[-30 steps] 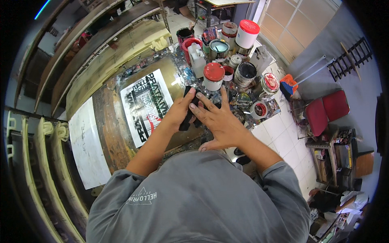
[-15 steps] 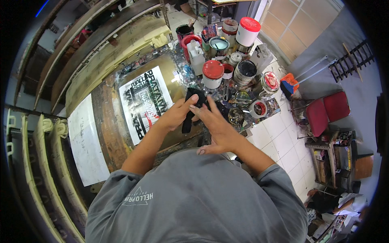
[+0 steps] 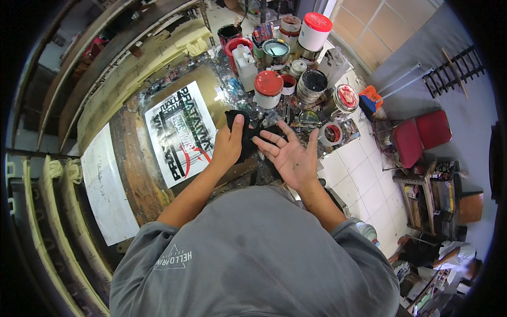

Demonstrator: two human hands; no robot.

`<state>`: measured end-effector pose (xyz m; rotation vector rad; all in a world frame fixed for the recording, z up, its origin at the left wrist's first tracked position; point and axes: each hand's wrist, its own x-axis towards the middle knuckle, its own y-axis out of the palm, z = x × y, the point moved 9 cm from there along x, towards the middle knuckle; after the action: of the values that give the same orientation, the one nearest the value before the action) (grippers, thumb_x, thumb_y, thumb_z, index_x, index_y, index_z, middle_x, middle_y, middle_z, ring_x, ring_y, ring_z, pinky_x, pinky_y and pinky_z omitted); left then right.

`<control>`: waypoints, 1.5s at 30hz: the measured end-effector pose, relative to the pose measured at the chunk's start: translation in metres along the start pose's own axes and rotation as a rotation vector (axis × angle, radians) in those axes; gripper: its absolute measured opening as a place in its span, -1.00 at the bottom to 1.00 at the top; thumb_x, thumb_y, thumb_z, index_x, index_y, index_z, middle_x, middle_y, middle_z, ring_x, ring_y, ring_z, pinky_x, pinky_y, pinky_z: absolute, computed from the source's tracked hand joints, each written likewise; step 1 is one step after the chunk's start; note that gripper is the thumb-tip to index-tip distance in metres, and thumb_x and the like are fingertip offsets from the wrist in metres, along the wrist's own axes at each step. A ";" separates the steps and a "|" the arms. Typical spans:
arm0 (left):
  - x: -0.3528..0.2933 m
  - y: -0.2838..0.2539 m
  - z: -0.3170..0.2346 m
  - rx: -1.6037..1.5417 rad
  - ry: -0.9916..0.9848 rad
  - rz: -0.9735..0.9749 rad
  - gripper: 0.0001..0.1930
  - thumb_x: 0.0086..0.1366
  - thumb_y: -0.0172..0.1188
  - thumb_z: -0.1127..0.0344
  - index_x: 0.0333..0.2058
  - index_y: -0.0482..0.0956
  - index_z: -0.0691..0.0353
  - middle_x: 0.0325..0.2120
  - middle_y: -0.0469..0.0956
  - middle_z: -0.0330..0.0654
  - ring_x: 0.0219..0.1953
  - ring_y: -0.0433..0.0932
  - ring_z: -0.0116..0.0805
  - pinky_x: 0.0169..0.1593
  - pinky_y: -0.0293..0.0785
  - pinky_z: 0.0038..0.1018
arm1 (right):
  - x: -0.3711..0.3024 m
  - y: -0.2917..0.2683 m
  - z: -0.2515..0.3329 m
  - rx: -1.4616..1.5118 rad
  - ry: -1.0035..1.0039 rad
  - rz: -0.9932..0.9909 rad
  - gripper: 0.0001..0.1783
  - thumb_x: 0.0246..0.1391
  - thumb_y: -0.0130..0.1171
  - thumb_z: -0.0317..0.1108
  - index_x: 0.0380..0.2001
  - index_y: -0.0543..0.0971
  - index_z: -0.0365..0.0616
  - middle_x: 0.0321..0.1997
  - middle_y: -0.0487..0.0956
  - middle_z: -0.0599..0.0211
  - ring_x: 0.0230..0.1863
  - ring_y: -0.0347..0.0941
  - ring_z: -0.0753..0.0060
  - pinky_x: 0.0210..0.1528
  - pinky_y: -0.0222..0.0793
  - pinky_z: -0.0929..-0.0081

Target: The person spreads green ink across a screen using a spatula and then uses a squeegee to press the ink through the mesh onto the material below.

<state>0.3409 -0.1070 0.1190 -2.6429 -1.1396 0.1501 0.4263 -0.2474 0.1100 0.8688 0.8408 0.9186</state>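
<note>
A black cloth (image 3: 246, 150) hangs bunched in my left hand (image 3: 228, 143), whose thumb presses on top of it. My right hand (image 3: 292, 158) is turned palm up with its fingers spread, close to the cloth's right side. Small dark smudges mark that palm. Left of my hands lies a white printed sheet (image 3: 165, 113) with black, green and red lettering, on a stained worktable (image 3: 138, 149). Just beyond the cloth stands a tub with a red lid (image 3: 268, 87).
Several paint cans crowd the table's far right, among them a white tub with a red lid (image 3: 315, 33) and a translucent jug (image 3: 244, 66). A blank white sheet (image 3: 108, 185) lies at left. Yellowish racks (image 3: 74, 201) flank the table. Red chairs (image 3: 409, 145) and a seated person (image 3: 449, 256) are at right.
My right hand has come away from the cloth and turned palm up, fingers spread. My left hand keeps hold of the cloth. The whole view has shifted slightly.
</note>
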 end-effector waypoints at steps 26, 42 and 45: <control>0.001 0.045 -0.067 0.419 0.358 0.175 -0.68 0.36 0.15 0.10 -0.13 0.44 0.25 -0.44 0.58 0.17 -0.33 0.58 0.22 -0.28 0.44 -0.03 | 0.049 0.000 0.030 -0.105 -0.118 0.019 0.26 0.04 -0.68 0.70 0.51 -0.18 -0.11 0.54 0.06 0.04 0.52 -0.03 0.01 0.52 -0.30 0.04; -0.024 0.068 -0.071 0.239 0.303 0.541 -0.68 0.45 0.03 0.12 -0.10 0.53 0.28 -0.36 0.59 0.12 -0.29 0.61 0.13 -0.23 0.45 -0.19 | 0.063 -0.003 0.015 -0.423 -0.112 0.028 0.27 -0.06 -0.68 0.76 0.52 -0.28 0.09 0.60 -0.15 0.06 0.60 -0.30 0.06 0.49 -0.51 -0.21; -0.025 0.066 -0.058 0.243 0.173 0.507 -0.68 0.43 0.05 0.13 -0.09 0.54 0.29 -0.36 0.60 0.13 -0.28 0.62 0.11 -0.22 0.46 -0.21 | 0.060 -0.002 0.014 -0.481 -0.114 0.007 0.33 -0.09 -0.68 0.79 0.51 -0.31 -0.01 0.60 -0.15 0.09 0.60 -0.30 0.06 0.46 -0.54 -0.30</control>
<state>0.3815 -0.1802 0.1563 -2.6013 -0.3558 0.1389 0.4610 -0.1970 0.1004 0.4992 0.4863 1.0116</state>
